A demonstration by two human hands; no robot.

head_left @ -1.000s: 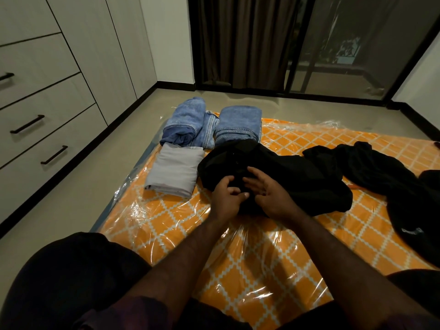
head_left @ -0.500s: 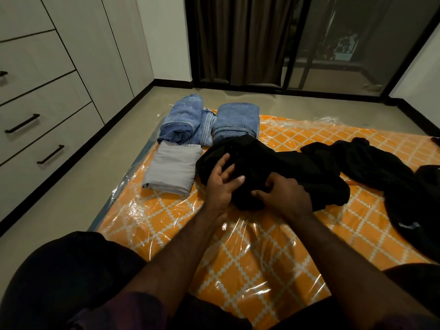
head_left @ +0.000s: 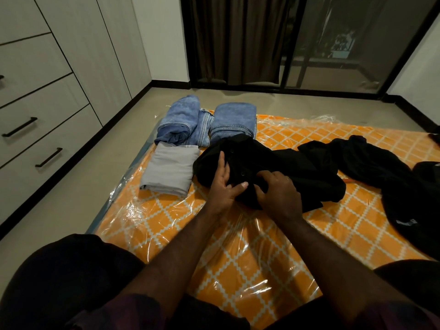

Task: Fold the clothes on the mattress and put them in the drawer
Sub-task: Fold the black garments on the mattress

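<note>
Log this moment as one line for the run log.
step: folding black shirt | left hand: flat on it | right hand: pinching fabric | folded: grey cloth, jeans | drawers: closed

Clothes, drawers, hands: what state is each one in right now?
Black shirt: crumpled, not yet folded, under both hands.
Grey cloth: folded flat.
Jeans: folded, two pairs side by side.
Black garment: unfolded, spread loose.
Drawers: closed.
Mattress: wrapped in clear plastic.
Left hand: fingers straight, resting on the shirt.
Right hand: fingers curled, pinching the shirt.
</note>
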